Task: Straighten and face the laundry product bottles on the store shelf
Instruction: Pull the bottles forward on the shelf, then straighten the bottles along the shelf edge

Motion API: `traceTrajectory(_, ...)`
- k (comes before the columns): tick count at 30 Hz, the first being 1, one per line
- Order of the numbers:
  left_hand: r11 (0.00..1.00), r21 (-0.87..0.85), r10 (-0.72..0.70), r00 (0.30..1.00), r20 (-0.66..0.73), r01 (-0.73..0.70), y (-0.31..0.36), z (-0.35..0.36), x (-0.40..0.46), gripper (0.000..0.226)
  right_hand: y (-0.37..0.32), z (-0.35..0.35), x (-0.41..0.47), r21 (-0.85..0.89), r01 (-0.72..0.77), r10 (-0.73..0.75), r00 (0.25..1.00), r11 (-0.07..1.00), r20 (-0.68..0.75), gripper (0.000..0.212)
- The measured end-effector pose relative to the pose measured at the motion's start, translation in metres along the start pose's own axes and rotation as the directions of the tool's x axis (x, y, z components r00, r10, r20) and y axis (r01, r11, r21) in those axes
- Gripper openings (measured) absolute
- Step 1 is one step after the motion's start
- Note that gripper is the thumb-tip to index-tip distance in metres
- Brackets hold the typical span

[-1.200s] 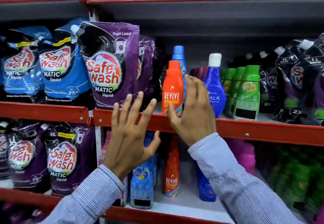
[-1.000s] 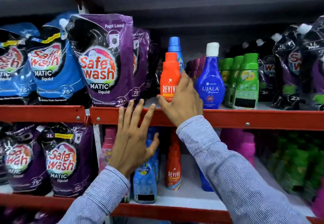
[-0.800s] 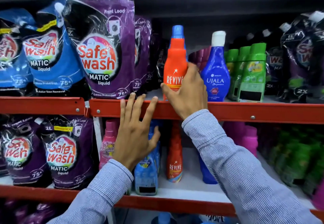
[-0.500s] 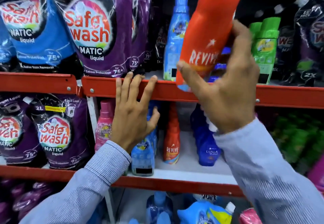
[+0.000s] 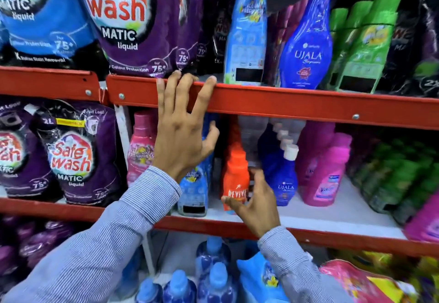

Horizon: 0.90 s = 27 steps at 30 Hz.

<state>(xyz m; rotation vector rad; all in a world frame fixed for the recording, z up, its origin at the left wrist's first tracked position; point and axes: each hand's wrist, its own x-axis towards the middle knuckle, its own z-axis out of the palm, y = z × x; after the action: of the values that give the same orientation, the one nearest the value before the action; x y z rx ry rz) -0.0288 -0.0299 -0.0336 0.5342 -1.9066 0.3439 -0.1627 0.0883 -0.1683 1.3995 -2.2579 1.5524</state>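
The left hand [image 5: 183, 134] sat at the centre of the frame, its fingers spread wide and hooked over the front lip of the upper red rail [image 5: 285, 104], gripping nothing else. Its striped sleeve [image 5: 107, 238] ran down to the lower left corner.

Lower and right of centre, the right hand [image 5: 255, 204] reached into the middle shelf [image 5: 332, 217]. It was partly open, thumb pointing left across the base of the orange Revive bottle [image 5: 235, 174] and fingers curved behind its right side. The thumb touched the bottle; whether the fingers pressed on it could not be told, as that part was blurred. The bottle stood upright on the white shelf board, label facing out.

Just left of it stood a light blue bottle [image 5: 193, 191], partly behind the left wrist, and further left a pink one [image 5: 141, 146]. Just right of the Revive stood a dark blue Ujala bottle [image 5: 286, 179], then magenta bottles [image 5: 327, 172].

On the shelf above, in the upper right of the frame, a tall light blue bottle [image 5: 247, 32], a large Ujala bottle [image 5: 306, 46] and green bottles [image 5: 365, 41] stood side by side. Safewash pouches [image 5: 133, 22] filled the upper left.
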Motion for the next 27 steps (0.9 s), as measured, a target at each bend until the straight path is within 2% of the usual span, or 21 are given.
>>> traceTrajectory(6, 1.0, 0.002, -0.007, 1.0, 0.009, 0.007, 0.0, 0.001, 0.0, 0.084, 0.02, 0.027, 0.0, -0.015, -0.107, 0.107, 0.994, 0.994, 0.018, 0.082)
traceTrajectory(13, 0.999, 0.027, -0.021, 1.0, 0.016, 0.021, 0.003, 0.002, 0.0, 0.084, 0.024, 0.032, -0.002, -0.044, -0.114, 0.115, 0.993, 0.992, 0.025, 0.084)
traceTrajectory(17, 0.999, 0.043, -0.028, 0.999, 0.023, 0.027, 0.006, 0.001, 0.0, 0.086, 0.016, 0.014, -0.004, -0.06, -0.063, 0.064, 0.998, 0.996, 0.026, 0.078)
traceTrajectory(19, 0.998, 0.05, -0.035, 0.999, 0.025, 0.034, 0.007, -0.001, -0.001, 0.088, 0.002, -0.004, -0.005, -0.083, 0.039, -0.044, 0.997, 0.996, -0.058, 0.068)
traceTrajectory(21, 0.998, 0.045, -0.053, 0.998, 0.028, 0.052, 0.009, -0.003, -0.002, 0.088, -0.018, -0.029, -0.002, -0.13, 0.185, -0.208, 0.958, 0.974, -0.197, 0.053)
traceTrajectory(24, 0.993, 0.0, -0.116, 0.993, 0.017, 0.116, 0.022, -0.004, 0.0, 0.082, -0.055, -0.069, 0.012, -0.261, 0.38, -0.456, 0.803, 0.888, -0.384, 0.042)
traceTrajectory(26, 0.99, -0.022, -0.139, 0.99, 0.004, 0.139, 0.036, -0.004, 0.001, 0.081, -0.076, -0.092, 0.027, -0.38, 0.437, -0.574, 0.7, 0.815, -0.426, 0.044)
traceTrajectory(27, 0.992, -0.023, -0.124, 0.992, 0.005, 0.124, 0.044, -0.004, 0.001, 0.082, -0.085, -0.103, 0.036, -0.426, 0.434, -0.6, 0.676, 0.794, -0.429, 0.047)
